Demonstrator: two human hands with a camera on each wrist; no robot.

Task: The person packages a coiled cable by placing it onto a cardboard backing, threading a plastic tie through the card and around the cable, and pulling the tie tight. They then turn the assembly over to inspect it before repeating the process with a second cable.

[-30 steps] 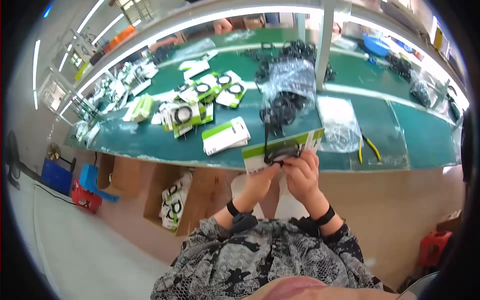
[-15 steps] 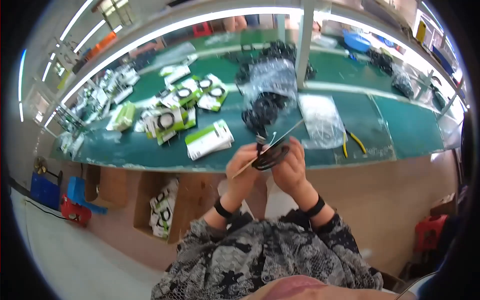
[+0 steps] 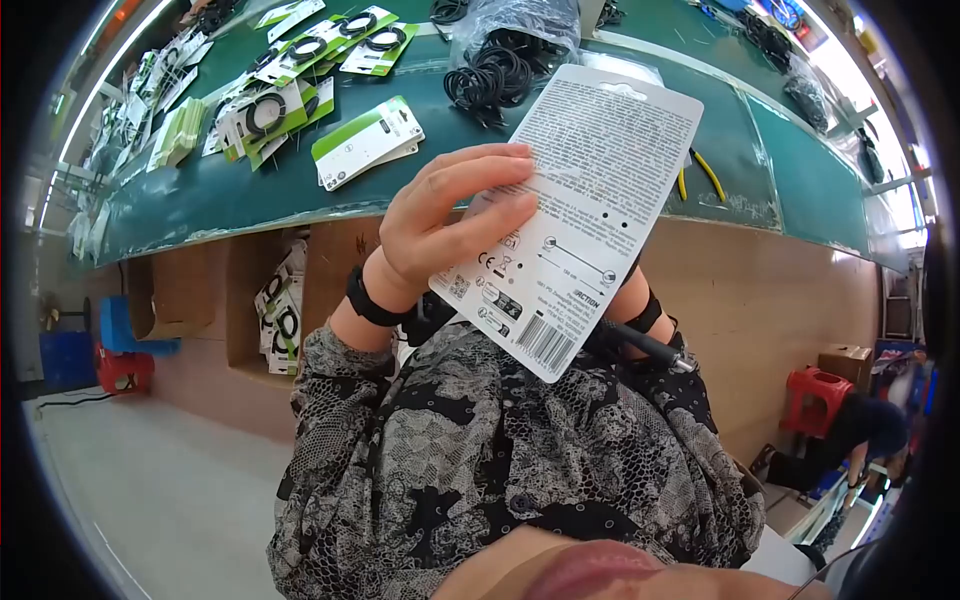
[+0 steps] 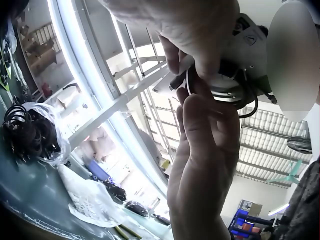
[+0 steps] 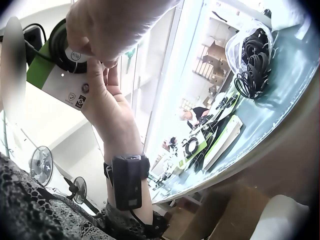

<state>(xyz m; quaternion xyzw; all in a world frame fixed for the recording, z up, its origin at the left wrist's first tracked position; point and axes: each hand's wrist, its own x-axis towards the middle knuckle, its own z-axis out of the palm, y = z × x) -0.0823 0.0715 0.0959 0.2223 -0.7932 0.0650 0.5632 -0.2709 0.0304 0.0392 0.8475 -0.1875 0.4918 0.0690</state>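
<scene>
A card [image 3: 590, 190] is tilted with its printed back up in the head view. My left hand [image 3: 455, 215] grips its left side, fingers across the back. My right hand is mostly hidden behind the card in that view. From the right wrist, a black coiled cable [image 5: 59, 50] shows on the green and white front [image 5: 65, 85]; my right hand [image 5: 112, 30] pinches at the coil, and my left hand [image 5: 112, 110] holds the card's edge. The left wrist view shows my left hand [image 4: 185, 25] above my right hand [image 4: 205, 160], with cable between them.
On the green table [image 3: 330, 195] lie stacked cards [image 3: 365, 150], packed cables [image 3: 265, 115], a bag [image 3: 520, 25] with black cables [image 3: 490, 80] and yellow-handled pliers [image 3: 707, 175]. A cardboard box [image 3: 240, 320] with cards stands below. A person [image 3: 850, 440] is at the lower right.
The card has come nearer the body and turned from edge-on to show its back. My left hand now lies across the back, while my right hand has gone behind it. The head view has tilted down.
</scene>
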